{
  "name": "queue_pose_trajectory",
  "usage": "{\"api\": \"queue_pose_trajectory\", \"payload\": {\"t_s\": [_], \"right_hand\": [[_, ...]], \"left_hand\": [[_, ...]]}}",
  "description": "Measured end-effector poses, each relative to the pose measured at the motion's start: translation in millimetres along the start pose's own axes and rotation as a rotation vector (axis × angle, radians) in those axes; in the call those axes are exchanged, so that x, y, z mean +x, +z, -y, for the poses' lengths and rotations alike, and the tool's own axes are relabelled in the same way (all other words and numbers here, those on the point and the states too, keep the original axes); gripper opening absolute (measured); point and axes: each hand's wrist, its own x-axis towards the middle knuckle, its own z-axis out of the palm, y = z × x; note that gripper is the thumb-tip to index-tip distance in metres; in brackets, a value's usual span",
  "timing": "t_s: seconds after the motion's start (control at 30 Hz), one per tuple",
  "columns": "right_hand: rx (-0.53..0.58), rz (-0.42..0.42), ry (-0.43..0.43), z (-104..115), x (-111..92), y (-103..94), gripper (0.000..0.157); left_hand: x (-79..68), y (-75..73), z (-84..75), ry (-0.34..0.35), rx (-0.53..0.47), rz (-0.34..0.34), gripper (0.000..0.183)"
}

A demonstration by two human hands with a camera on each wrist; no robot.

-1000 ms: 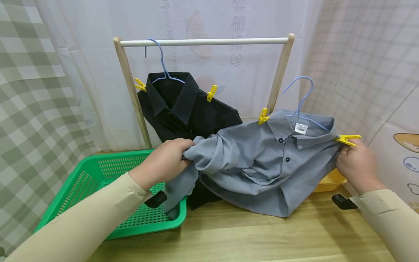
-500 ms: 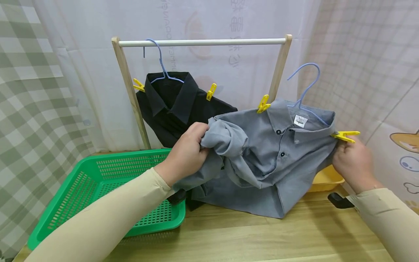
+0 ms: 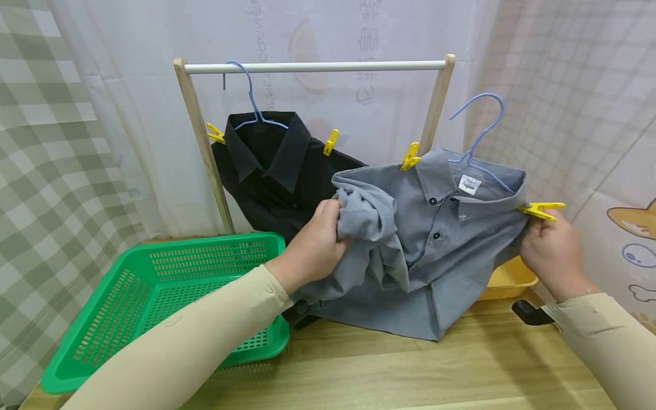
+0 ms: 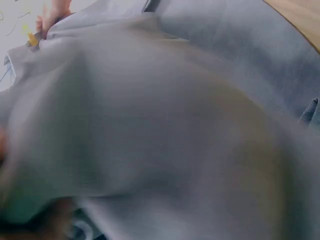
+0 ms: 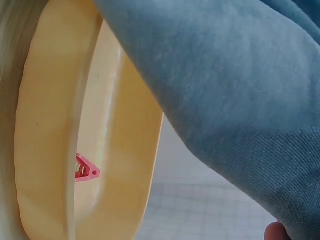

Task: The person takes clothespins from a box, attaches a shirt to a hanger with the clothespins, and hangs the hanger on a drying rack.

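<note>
A grey button-up shirt is on a blue wire hanger, its hook free in the air. Yellow clothespins clip its shoulders. My left hand grips a bunched sleeve, with folds of cloth around the fingers. At the other shoulder, my right hand grips the cloth just below the second clothespin; its fingertips are mostly hidden. Blurred grey cloth fills most of the left wrist view. In the right wrist view the shirt hangs across the upper right.
Behind, a black shirt hangs by its hanger from the white rod of a wooden rack. A green basket stands at left. Behind the grey shirt is a yellow tray, holding a pink clip. Wooden tabletop lies below.
My left hand has moved right and slightly up, bunching the sleeve closer to the collar; its cloth has left the basket. The grey shirt's collar and hanger have risen, while my right hand barely shifted.
</note>
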Motion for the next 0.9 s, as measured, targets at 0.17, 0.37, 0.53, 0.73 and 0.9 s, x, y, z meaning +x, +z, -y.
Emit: {"api": "queue_pose_trajectory", "payload": {"t_s": [0.17,0.37,0.53,0.73,0.9], "right_hand": [[-0.022,0.033,0.001,1.0,-2.0,-0.3,0.028],[-0.021,0.069,-0.006,2.5,-4.9,0.6,0.027],[-0.029,0.074,-0.006,3.2,-4.9,0.7,0.028],[-0.029,0.088,0.004,4.5,-5.2,-0.2,0.029],[-0.035,0.100,0.002,5.0,-5.6,-1.6,0.030]], "left_hand": [[-7.5,-3.6,4.0,-0.065,0.208,0.357,0.075],[-16.7,-22.8,21.1,-0.087,0.342,0.582,0.059],[-26.6,-36.2,37.6,-0.195,0.390,0.562,0.064],[-37.0,-38.7,53.1,-0.408,0.428,0.575,0.088],[-40.3,-35.3,58.9,-0.418,0.417,0.633,0.091]]}}
